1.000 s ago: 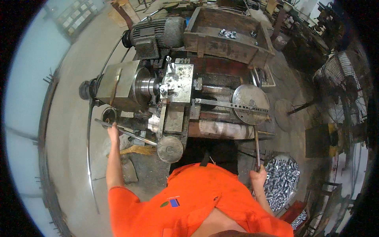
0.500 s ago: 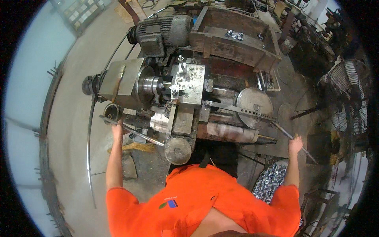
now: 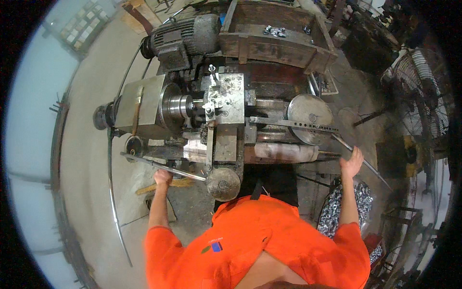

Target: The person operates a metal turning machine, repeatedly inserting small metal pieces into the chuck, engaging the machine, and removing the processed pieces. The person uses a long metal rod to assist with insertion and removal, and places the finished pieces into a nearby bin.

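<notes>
My left hand (image 3: 163,177) is closed at the long metal lever rod (image 3: 185,173), which slants down to a small round disc (image 3: 223,184) on the front of a lathe. Its fingers are partly hidden. My right hand (image 3: 352,164) lies against another lever rod (image 3: 369,167), fingers stretched out and apart. That rod runs to a large round disc (image 3: 310,113) crossed by a perforated flat bar (image 3: 293,123). Between my arms stands the metal tool block (image 3: 233,96), beside the round chuck (image 3: 179,106) of the grey headstock (image 3: 147,103).
Behind the lathe are an electric motor (image 3: 185,41) and a wooden trough (image 3: 274,51) holding small shiny metal parts (image 3: 275,32). A heap of metal parts (image 3: 332,216) lies by my right arm. A caged fan (image 3: 417,103) stands at the right, and a straw broom (image 3: 180,183) lies below the left rod.
My left hand has moved right along its rod, toward the small disc. My right hand has shifted up and left, its fingers opening from around the rod. The whole view has shifted slightly.
</notes>
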Demonstrator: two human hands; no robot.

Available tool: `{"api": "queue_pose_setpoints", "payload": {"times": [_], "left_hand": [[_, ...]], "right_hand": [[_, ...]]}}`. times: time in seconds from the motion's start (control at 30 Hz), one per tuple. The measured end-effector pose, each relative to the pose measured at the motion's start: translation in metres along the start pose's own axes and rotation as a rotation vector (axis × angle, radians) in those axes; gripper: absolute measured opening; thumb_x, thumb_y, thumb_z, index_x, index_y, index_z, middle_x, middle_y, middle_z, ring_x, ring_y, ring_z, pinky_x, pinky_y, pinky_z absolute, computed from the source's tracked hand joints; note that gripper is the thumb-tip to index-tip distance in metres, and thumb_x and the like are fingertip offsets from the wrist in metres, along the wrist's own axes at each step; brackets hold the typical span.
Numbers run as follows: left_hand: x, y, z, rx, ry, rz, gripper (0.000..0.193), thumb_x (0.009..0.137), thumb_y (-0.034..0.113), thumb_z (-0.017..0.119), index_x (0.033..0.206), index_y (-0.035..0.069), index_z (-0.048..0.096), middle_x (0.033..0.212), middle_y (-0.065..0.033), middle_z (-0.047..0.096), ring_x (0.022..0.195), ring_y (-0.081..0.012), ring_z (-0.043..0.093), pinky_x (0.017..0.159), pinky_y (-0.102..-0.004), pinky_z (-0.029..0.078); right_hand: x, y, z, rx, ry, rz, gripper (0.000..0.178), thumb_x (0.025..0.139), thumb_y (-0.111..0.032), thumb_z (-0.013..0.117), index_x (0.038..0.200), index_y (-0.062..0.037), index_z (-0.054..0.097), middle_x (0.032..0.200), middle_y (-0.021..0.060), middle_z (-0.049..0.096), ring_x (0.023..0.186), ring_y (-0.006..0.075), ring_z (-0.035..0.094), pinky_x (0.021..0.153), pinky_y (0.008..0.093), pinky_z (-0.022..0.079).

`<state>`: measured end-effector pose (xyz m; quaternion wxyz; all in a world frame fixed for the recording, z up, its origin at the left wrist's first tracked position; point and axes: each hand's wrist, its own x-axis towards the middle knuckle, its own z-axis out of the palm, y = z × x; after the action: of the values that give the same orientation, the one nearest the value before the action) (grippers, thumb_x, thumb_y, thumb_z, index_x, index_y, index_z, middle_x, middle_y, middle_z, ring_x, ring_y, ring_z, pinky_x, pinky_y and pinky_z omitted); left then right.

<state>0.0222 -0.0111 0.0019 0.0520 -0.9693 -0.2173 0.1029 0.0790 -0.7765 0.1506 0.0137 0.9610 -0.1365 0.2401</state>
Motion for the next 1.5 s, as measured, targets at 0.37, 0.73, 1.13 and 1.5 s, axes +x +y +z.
{"api": "queue_pose_setpoints", "payload": {"times": [0.37,0.73,1.13,1.5], "left_hand": [[0.0,0.01,0.005,-0.094,-0.106,0.008,0.047,0.074,0.05,0.059,0.086,0.005,0.065,0.087,-0.016,0.065,0.084,-0.0321,0.063,0.073,-0.0396,0.05],[-0.011,0.002,0.014,-0.171,-0.04,0.007,0.04,0.073,0.035,0.066,0.095,0.004,0.054,0.086,-0.0182,0.062,0.081,-0.0355,0.061,0.073,-0.0433,0.05],[-0.067,-0.089,-0.2,-0.431,0.531,-0.183,0.026,0.082,0.026,0.058,0.101,0.007,0.061,0.079,-0.0173,0.062,0.073,-0.0336,0.06,0.064,-0.041,0.047],[-0.106,-0.203,-0.186,-0.225,0.168,-0.566,0.046,0.076,0.047,0.06,0.089,0.003,0.063,0.086,-0.0201,0.063,0.084,-0.0369,0.061,0.072,-0.0449,0.048]], "right_hand": [[0.011,0.004,-0.014,0.103,-0.154,0.068,0.061,0.058,-0.016,0.06,0.116,0.0,0.051,0.121,0.0168,0.051,0.116,0.0337,0.044,0.103,0.0397,0.03],[0.088,-0.099,-0.061,0.504,-0.086,-0.199,0.041,0.059,-0.014,0.06,0.099,-0.0054,0.063,0.11,0.0126,0.059,0.104,0.0305,0.053,0.089,0.0369,0.042],[0.121,-0.399,-0.139,1.018,-0.322,-0.981,0.031,0.057,-0.01,0.058,0.086,-0.0031,0.065,0.083,0.0153,0.063,0.083,0.0305,0.058,0.075,0.0339,0.046],[0.081,-0.508,-0.114,0.496,-0.571,-0.897,0.024,0.054,-0.022,0.059,0.071,-0.0073,0.069,0.066,0.0175,0.062,0.068,0.0339,0.061,0.065,0.0389,0.049]]}}
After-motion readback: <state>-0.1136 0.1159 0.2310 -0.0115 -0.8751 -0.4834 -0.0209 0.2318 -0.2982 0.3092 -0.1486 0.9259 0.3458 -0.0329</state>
